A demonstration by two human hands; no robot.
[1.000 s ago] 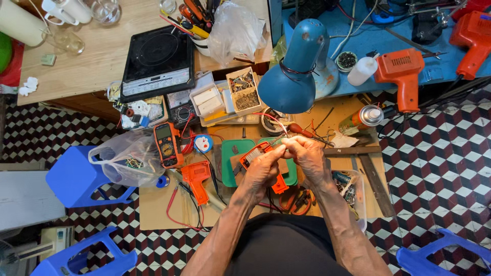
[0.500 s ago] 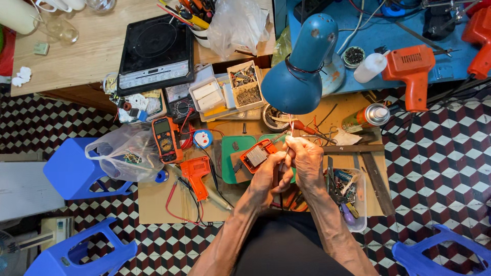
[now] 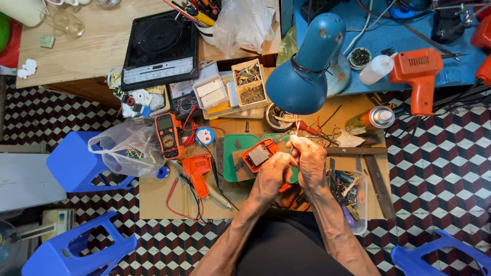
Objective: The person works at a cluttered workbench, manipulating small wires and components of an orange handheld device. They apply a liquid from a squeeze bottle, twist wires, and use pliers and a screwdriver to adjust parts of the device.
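Both hands meet over the middle of the cluttered tabletop (image 3: 153,202), close under the blue lamp (image 3: 302,76), which is tipped so its shade hangs just beyond the fingers, probably to throw light on the fine work. The left hand (image 3: 273,171) is closed around a small orange case (image 3: 259,155) with a grey face, holding it tilted up toward the head, seemingly so that the face can be seen. The right hand (image 3: 309,158), touching the left, pinches a thin wire (image 3: 295,122) that runs up from its fingertips toward the lamp; what the wire ends in is too small to tell. Under the hands lies a green mat (image 3: 232,153), which looks like a work pad to spare the surface beneath. Left of the left hand lie an orange soldering gun (image 3: 198,171) and an orange meter (image 3: 167,135), both near; just right of the right hand sits a clear tray of small tools (image 3: 350,191), handy to reach. Further right, well apart, stands an orange drill (image 3: 417,74).
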